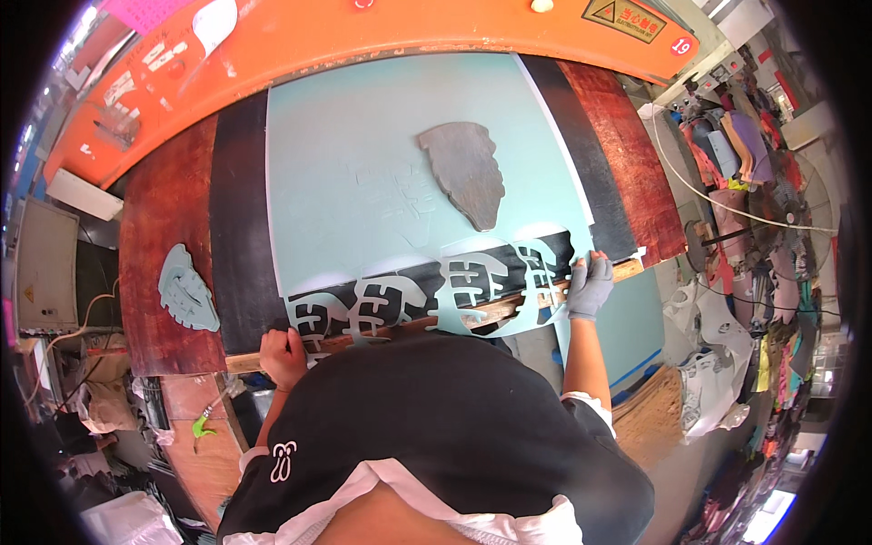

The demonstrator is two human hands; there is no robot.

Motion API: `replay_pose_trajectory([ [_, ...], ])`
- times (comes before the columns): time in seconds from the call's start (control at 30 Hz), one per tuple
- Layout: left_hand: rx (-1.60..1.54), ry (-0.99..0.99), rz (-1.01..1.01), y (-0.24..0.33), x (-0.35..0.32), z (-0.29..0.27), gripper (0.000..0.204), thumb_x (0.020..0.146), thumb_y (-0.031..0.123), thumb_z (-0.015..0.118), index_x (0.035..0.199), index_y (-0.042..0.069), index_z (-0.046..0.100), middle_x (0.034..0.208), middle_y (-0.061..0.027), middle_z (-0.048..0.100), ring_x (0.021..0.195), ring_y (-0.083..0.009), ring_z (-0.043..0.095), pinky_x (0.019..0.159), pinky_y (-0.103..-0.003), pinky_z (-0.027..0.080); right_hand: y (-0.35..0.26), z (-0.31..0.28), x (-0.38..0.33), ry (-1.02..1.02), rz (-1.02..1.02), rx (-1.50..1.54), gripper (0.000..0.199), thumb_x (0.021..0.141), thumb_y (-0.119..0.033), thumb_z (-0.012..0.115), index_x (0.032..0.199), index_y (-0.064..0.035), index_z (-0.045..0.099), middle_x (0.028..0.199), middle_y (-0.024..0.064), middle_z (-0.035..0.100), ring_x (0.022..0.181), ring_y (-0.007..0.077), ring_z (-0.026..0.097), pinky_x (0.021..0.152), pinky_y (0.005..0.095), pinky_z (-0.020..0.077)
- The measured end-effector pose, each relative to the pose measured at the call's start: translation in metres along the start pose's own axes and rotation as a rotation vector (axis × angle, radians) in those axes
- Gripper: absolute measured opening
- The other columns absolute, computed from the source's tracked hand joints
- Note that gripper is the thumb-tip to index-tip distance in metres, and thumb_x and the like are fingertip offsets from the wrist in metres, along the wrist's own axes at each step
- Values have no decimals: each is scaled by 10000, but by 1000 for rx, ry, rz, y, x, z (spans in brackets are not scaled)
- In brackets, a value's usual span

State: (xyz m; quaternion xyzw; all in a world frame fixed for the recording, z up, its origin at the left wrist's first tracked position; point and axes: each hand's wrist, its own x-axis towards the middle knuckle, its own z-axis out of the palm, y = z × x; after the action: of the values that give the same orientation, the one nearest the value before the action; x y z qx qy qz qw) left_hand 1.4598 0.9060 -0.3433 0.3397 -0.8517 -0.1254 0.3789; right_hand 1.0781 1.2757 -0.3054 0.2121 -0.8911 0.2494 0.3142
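Note:
A pale blue-green sheet [345, 182] lies on the work surface. Its near strip is a lattice of cut-out shapes [451, 313] that hangs over the front edge. My left hand [283, 357], bare, is closed at the near left corner of this sheet. My right hand [590, 289], in a grey fingerless-looking glove, pinches the sheet's near right edge. On the sheet, right of the middle, rests a grey-brown wood-topped block with a wavy outline [465, 177], probably a cutting die; neither hand touches it. Cut blue-green pieces [187, 289] lie far left, apart from my left hand.
An orange machine beam [363, 41] with a warning label spans the far side. Black strips [241, 227] and reddish-brown boards [168, 227] flank the sheet. More blue-green sheet [636, 318] lies at lower right. Coloured scraps [727, 163] crowd the right; a green-handled tool [203, 427] lies lower left.

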Motion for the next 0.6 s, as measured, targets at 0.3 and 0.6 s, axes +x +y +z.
replay_pose_trajectory([
  [0.3, 33, 169, 26, -6, -5, 18, 314, 831, 144, 581, 579, 41, 425, 611, -118, 461, 590, -320, 473, 528, -438, 369, -2, 18, 12, 98, -11, 106, 248, 816, -233, 572, 924, -12, 605, 1004, 189, 592, 986, 350, 565, 840, 437, 448],
  [0.6, 77, 204, -69, -16, -20, 27, 293, 858, 217, 542, 634, 38, 480, 691, -130, 521, 707, -333, 531, 622, -452, 425, -8, 33, 53, 188, -327, 355, 235, 853, -233, 545, 963, -29, 581, 988, 170, 602, 931, 362, 558, 816, 453, 436],
])
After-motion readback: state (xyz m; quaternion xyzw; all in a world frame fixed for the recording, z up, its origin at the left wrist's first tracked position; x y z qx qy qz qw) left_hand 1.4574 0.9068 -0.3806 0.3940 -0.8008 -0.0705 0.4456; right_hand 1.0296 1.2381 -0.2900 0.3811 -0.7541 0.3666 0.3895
